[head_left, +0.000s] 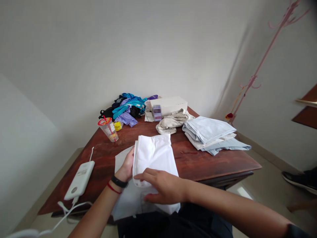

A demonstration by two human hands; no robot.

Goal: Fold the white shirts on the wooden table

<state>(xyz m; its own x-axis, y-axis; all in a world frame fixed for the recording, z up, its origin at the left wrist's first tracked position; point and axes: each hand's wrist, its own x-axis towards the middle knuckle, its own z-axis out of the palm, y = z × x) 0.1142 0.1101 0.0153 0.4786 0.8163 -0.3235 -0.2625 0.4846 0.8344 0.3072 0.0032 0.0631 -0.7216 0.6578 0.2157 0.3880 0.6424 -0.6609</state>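
A white shirt [153,155] lies partly folded on the near edge of the dark wooden table [213,162]. My left hand [126,167] grips the folded layer at its left side, fingers tucked under the cloth; the wrist wears a black band and a red string. My right hand [162,186] lies flat on the lower part of the shirt, fingers stretched out toward the left.
A stack of folded pale blue and white clothes [210,134] sits at the right. Behind are a crumpled beige garment [172,121], a white box [168,104], a heap of coloured clothes [127,107], a plastic cup [108,129]. A white power bank [79,180] with cable lies left. A shoe [300,180] is on the floor.
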